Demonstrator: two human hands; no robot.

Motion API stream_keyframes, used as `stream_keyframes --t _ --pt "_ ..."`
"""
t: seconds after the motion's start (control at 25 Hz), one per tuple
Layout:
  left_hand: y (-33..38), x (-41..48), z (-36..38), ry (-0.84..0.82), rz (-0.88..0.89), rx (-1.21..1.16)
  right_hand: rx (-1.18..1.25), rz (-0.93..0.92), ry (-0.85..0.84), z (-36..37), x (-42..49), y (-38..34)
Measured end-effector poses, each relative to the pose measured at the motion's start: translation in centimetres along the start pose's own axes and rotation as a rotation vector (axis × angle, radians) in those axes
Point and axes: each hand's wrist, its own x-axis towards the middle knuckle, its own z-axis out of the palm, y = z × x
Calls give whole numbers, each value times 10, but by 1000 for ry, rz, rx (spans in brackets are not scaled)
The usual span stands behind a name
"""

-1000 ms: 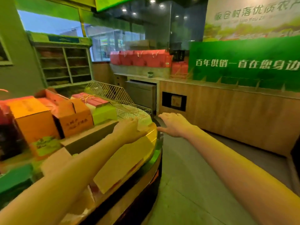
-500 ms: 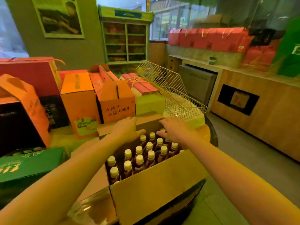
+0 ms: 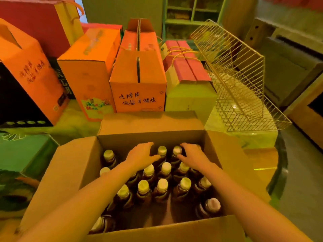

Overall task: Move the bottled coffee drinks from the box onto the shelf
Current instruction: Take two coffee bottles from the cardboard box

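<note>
An open cardboard box [image 3: 70,173] stands on the display table right in front of me. Several brown coffee bottles [image 3: 162,186] with pale caps stand upright in it. My left hand [image 3: 140,155] lies low over the back row with spread fingers, its thumb beside a cap [image 3: 162,150]. My right hand [image 3: 193,155] hovers over the back right corner, thumb touching another cap [image 3: 177,150]. The bottles under both palms are hidden, and no grip on one shows.
Orange gift boxes [image 3: 138,79], a red-topped carton [image 3: 187,81] and a red bag [image 3: 35,20] crowd the table behind the box. A tilted wire basket [image 3: 236,75] sits at the right. A green shelf unit [image 3: 190,14] stands at the back. Floor lies to the right.
My view has dropped from the shop counter down onto the box. Both hands have come from above the table's edge down among the bottle caps at the back of the box.
</note>
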Motion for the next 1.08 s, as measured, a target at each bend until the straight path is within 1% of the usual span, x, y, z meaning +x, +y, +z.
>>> stream_keyframes --t 0.08,0.16,0.36,0.48,0.6,0.8,0.96,1.08 --pt "-5 16 11 -27 -46 -139 30 -8 -39 11 16 10" --pt "-9 32 20 -47 -66 -228 67 -7 -72 20 32 16" --pt "-18 59 45 -129 -75 -307 279 102 -128 33 54 23" --pt "-25 73 53 -135 -100 -324 267 123 -161 36 59 22" --pt "-31 80 57 -130 -110 -255 299 120 -154 40 64 22" --pt "-21 80 56 -75 -61 -265 385 99 -110 46 62 26" --pt "-20 73 53 -63 -23 -366 442 95 -87 47 58 25" --pt "-18 63 45 -25 20 -434 594 55 -48 38 50 23"
